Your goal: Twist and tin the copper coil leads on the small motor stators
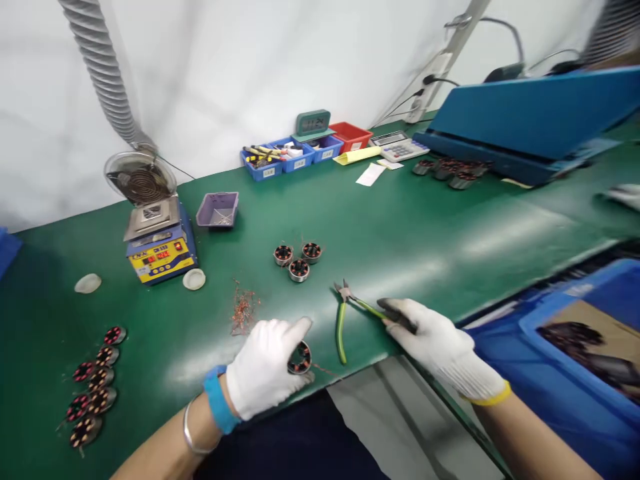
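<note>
My left hand, in a white glove with a blue cuff, is closed around a small round wound coil at the near edge of the green bench. My right hand, also gloved, rests on one handle of a pair of green-handled cutters lying open on the mat, fingertips pinched on the handle end. Three more coils sit together a little beyond the cutters. A small heap of copper wire clippings lies just left of my left hand.
A row of several coils lies at the left. A solder pot under a grey extraction hose stands behind, beside a purple tray. Blue and red bins, a calculator and a blue machine line the back. A blue crate sits right.
</note>
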The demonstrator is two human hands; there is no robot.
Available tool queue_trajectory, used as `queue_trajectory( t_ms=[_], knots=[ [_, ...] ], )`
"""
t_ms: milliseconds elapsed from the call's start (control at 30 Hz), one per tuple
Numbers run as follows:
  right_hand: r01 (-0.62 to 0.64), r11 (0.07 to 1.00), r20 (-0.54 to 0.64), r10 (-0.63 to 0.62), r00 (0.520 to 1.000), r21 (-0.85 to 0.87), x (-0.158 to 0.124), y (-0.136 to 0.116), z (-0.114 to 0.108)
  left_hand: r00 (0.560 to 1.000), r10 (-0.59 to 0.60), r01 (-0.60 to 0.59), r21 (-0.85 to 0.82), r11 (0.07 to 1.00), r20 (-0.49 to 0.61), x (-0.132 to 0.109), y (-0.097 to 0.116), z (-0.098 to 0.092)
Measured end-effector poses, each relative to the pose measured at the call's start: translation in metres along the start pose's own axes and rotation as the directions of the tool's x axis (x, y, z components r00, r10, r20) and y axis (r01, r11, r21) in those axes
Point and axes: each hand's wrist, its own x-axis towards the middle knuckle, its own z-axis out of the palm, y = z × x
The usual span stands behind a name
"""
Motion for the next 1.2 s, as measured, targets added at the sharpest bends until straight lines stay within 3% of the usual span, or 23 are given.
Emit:
queue_trajectory(
  t_ms=[100, 200, 300, 400, 467, 600, 667, 733, 800, 867, 933, 1033, 1100, 1200],
  knots=[
    [-0.074, 0.992, 0.014, 0.076, 0.997, -0.099, 0.005, 0.0, -0.016, 0.982, 0.123, -0.109, -0.099, 0.989, 0.145, 0.023, -0.002, 0.016],
    [0.016, 0.998, -0.111, -0.022, 0.994, -0.053, 0.003, -0.021, -0.021, 0.984, 0.134, -0.107, -0.213, 0.971, 0.115, 0.025, -0.01, 0.02],
    [0.141, 0.981, -0.081, -0.131, 0.988, 0.137, -0.007, -0.051, -0.013, 0.994, -0.111, 0.1, -0.373, 0.922, -0.007, 0.017, -0.01, 0.015],
    [0.152, 0.956, 0.056, -0.171, 0.984, 0.252, -0.014, -0.08, -0.001, 0.915, -0.404, 0.358, -0.425, 0.831, -0.019, 0.019, 0.003, 0.017],
    [0.129, 0.918, 0.096, -0.177, 0.98, 0.375, -0.012, -0.096, 0.004, 0.884, -0.467, 0.448, -0.322, 0.834, 0.019, 0.027, 0.011, 0.024],
    [-0.047, 0.673, 0.135, -0.08, 0.988, 0.739, 0.013, -0.114, 0.003, 0.932, -0.36, 0.361, -0.112, 0.926, 0.032, 0.036, 0.013, 0.037],
    [-0.098, 0.553, 0.127, -0.014, 0.992, 0.827, 0.027, -0.114, 0.002, 0.957, -0.286, 0.288, -0.065, 0.955, 0.035, 0.034, 0.009, 0.039],
    [-0.113, 0.51, 0.115, 0.027, 0.993, 0.853, 0.033, -0.108, 0.002, 0.968, -0.243, 0.246, -0.055, 0.968, 0.058, 0.031, 0.003, 0.038],
    [-0.093, 0.556, 0.121, -0.014, 0.993, 0.826, 0.031, -0.102, 0.0, 0.973, -0.219, 0.224, -0.066, 0.972, 0.074, 0.027, -0.001, 0.037],
    [-0.023, 0.712, 0.175, -0.14, 0.975, 0.702, 0.025, -0.098, -0.004, 0.978, -0.195, 0.202, -0.089, 0.975, 0.077, 0.026, -0.004, 0.038],
    [0.089, 0.849, 0.296, -0.278, 0.914, 0.521, 0.022, -0.098, -0.01, 0.979, -0.187, 0.194, -0.101, 0.976, 0.076, 0.025, -0.006, 0.038],
    [0.118, 0.854, 0.431, -0.369, 0.823, 0.506, 0.027, -0.102, -0.014, 0.975, -0.195, 0.205, -0.093, 0.974, 0.107, 0.024, -0.008, 0.039],
    [0.093, 0.84, 0.391, -0.343, 0.854, 0.535, 0.034, -0.105, -0.013, 0.975, -0.183, 0.195, -0.093, 0.976, 0.127, 0.023, -0.009, 0.038],
    [0.19, 0.94, 0.303, -0.276, 0.912, 0.284, 0.039, -0.107, -0.006, 0.978, -0.142, 0.162, -0.125, 0.979, 0.151, 0.022, -0.012, 0.036]
  ],
)
